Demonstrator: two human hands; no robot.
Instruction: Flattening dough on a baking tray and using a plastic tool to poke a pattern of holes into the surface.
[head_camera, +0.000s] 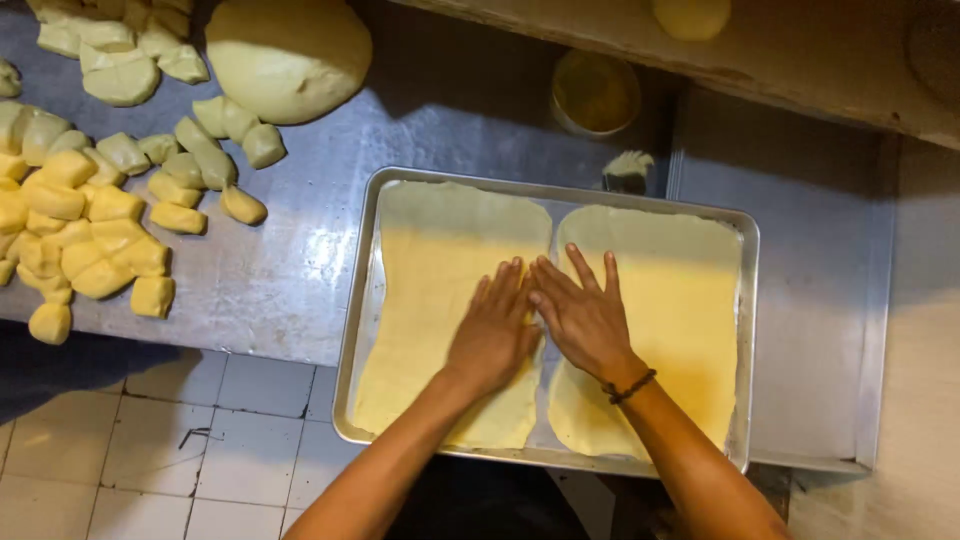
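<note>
head view: left hand flat, fingers spread, on left sheet; right hand flat, pressing right sheet at its inner edge, both at tray centre. step looks like flattening dough; gap between sheets likely needs closing. dough pieces at table's left edge.

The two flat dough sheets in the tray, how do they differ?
The left dough sheet lies under the left hand; the right dough sheet lies under the right hand. The left sheet looks narrower, the right sheet wider. Both are pale yellow, pressed flat and lie side by side in the metal tray.
</note>
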